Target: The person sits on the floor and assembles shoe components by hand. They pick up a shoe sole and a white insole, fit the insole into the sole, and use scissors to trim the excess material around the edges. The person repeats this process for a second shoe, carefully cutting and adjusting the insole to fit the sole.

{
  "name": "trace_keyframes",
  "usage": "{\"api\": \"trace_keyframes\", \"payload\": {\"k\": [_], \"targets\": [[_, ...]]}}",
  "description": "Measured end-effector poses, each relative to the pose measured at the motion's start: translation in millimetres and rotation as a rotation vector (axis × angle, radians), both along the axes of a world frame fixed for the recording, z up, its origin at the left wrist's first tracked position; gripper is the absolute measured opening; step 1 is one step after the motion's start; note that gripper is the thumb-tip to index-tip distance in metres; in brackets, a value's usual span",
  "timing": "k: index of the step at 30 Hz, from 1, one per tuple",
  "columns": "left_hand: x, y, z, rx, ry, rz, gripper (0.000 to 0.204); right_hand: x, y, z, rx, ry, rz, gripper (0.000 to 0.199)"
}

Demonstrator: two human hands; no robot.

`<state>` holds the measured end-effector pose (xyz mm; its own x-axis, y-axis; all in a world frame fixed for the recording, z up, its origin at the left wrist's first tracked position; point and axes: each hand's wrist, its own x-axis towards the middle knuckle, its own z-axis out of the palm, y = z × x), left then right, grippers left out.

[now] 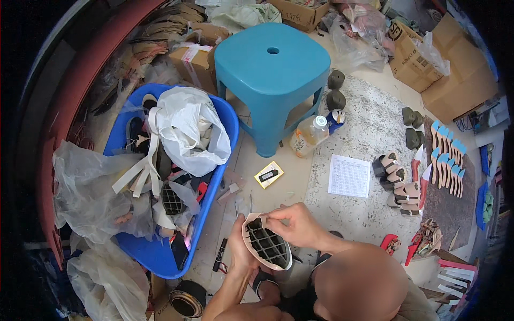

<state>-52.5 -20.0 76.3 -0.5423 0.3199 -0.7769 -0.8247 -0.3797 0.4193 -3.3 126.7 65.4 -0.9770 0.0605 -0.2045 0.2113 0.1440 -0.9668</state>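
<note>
An oval shoe piece (pixel 266 245) with a pale rim and a dark, grid-patterned underside faces up in front of me. My left hand (pixel 241 247) is closed around its left side and supports it. At its upper edge my right hand (pixel 295 221) pinches the pale rim between thumb and fingers. Whether a small piece is also between those fingertips cannot be made out. A black marker pen (pixel 219 255) lies on the floor to the left of my left wrist. Farther away lies a small yellow and white box (pixel 265 178) with a black item on top.
A blue tub (pixel 218 206) of bags and shoe parts stands left, a blue stool (pixel 257 61) ahead. Right of it are a bottle (pixel 308 140), a can (pixel 335 122), a printed sheet (pixel 349 176), sandals (pixel 399 184), blue-tipped strips (pixel 443 171) and red-handled tools (pixel 416 167).
</note>
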Motion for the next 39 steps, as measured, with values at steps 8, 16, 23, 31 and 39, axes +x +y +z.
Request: {"api": "trace_keyframes", "payload": {"k": [8,16,23,31,39], "targets": [[1.6,-6.4,3.1,0.103,-0.086,0.007,0.042,3.1,10.4,-19.1,-0.429,-0.002,0.047,0.025],[1.4,-9.3,-22.9,0.087,-0.104,-0.044,0.045,-2.4,9.3,11.4,0.081,0.173,0.067,0.016],[4.3,-4.3,-13.7,0.062,-0.064,-0.072,0.043,-5.8,13.5,-0.3,0.243,0.345,0.076,0.013],[0.6,3.8,0.3,0.077,-0.11,-0.013,0.035,-7.6,2.4,5.4,0.109,0.386,-0.075,0.009],[-3.7,6.1,1.3,0.085,-0.139,0.022,0.045,-7.7,-1.3,5.6,-0.262,-0.069,-0.037,0.027]]}}
